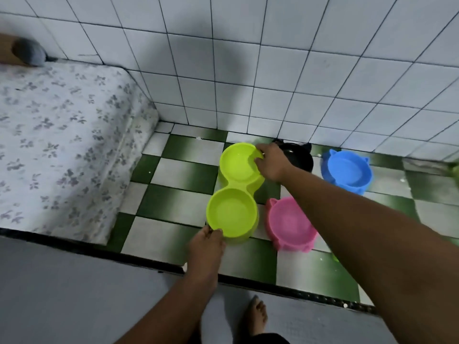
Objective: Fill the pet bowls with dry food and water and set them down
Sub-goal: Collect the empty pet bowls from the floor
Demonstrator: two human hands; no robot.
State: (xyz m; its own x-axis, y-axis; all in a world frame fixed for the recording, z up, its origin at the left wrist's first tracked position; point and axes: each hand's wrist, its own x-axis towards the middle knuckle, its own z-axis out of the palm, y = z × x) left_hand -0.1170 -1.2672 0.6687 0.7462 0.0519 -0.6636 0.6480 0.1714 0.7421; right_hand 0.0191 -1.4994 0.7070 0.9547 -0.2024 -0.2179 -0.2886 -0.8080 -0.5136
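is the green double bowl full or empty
Empty of food: both wells of the green double bowl show bare plastic; water, cannot tell.

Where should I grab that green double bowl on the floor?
Take the green double bowl by its rim at both ends: left hand from the near side, right hand on the far cup. Long and narrow-waisted, it may tip from one end.

Left hand (207, 247) grips near rim of lime double bowl (234, 194); right hand (272, 161) grips far rim. Pink bowl (289, 225), blue bowl (347, 173), black bowl (301, 157) on checkered floor (178, 175).
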